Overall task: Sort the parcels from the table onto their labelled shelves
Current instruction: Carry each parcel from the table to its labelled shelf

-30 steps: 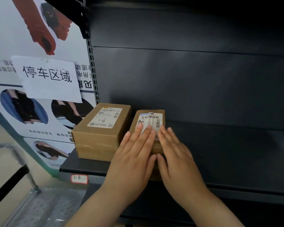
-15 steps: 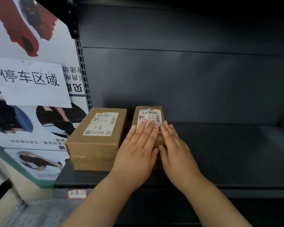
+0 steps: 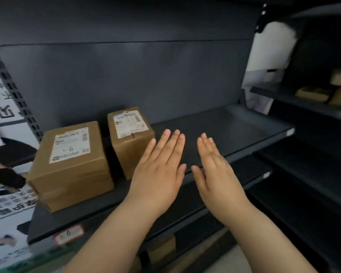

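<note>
Two brown cardboard parcels stand side by side at the left end of a dark metal shelf (image 3: 234, 131). The larger parcel (image 3: 71, 166) is on the left, and the smaller parcel (image 3: 131, 140) stands just right of it; both carry white shipping labels on top. My left hand (image 3: 159, 170) hovers flat, fingers straight, just right of the smaller parcel and off it. My right hand (image 3: 215, 170) is flat beside it, over the shelf's front edge. Both hands hold nothing. A small red-edged tag (image 3: 68, 234) sits on the shelf's front lip.
A perforated upright (image 3: 14, 91) and a printed poster (image 3: 2, 203) bound the shelf on the left. More dark shelves lie below and to the right, where brown parcels (image 3: 327, 89) sit. A white bag (image 3: 268, 56) hangs at the upper right.
Both hands have lifted off the smaller parcel and moved right, leaving it standing beside the larger one. The view has swung to the right.
</note>
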`<state>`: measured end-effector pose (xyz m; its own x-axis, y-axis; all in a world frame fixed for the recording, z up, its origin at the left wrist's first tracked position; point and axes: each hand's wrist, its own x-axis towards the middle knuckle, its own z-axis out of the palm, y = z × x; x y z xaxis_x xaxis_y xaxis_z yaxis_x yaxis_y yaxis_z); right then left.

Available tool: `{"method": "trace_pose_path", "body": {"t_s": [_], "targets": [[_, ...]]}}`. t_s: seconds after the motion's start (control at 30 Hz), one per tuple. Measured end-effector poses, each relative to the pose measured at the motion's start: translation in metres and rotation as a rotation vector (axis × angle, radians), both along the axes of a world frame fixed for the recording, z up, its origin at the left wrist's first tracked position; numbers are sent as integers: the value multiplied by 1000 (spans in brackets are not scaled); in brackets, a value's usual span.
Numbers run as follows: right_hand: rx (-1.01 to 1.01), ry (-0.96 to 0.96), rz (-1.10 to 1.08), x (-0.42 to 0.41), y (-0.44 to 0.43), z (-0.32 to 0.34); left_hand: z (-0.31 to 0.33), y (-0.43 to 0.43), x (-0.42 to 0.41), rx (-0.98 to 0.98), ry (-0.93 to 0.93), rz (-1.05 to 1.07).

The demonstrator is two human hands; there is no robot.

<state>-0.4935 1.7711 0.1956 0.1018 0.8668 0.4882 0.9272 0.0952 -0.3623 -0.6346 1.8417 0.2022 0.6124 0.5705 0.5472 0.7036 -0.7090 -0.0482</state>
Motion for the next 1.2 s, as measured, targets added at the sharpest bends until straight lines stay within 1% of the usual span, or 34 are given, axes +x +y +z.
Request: {"method": "trace_pose_path", "body": {"t_s": [0.1, 0.23, 0.33, 0.53, 0.73, 0.8, 0.93, 1.07, 1.2], "targets": [[-8, 28, -167, 15, -51, -7, -10, -23, 25, -22, 34, -132], [-63, 6, -400, 39, -129, -12, -15, -70, 72, -49, 61, -313], [-104, -11, -567, 59, -191, -10, -14, -119, 110, -99, 83, -487], [-201, -48, -878, 93, -325, -12, -12, -232, 184, -62, 148, -734], [-319, -45, -1155, 130, -494, 6, 3, -385, 262, -131, 155, -943], [-329, -42, -1238, 141, -557, 12, 13, -445, 288, -149, 135, -1005], [-337, -25, -1422, 149, -687, 15, 13, -571, 328, -192, 141, -1172], [-348, 63, -1617, 142, -796, 12, 2, -685, 352, -205, 206, -1353], [-322, 141, -1768, 143, -870, 7, -3, -772, 382, -180, 257, -1517]]}}
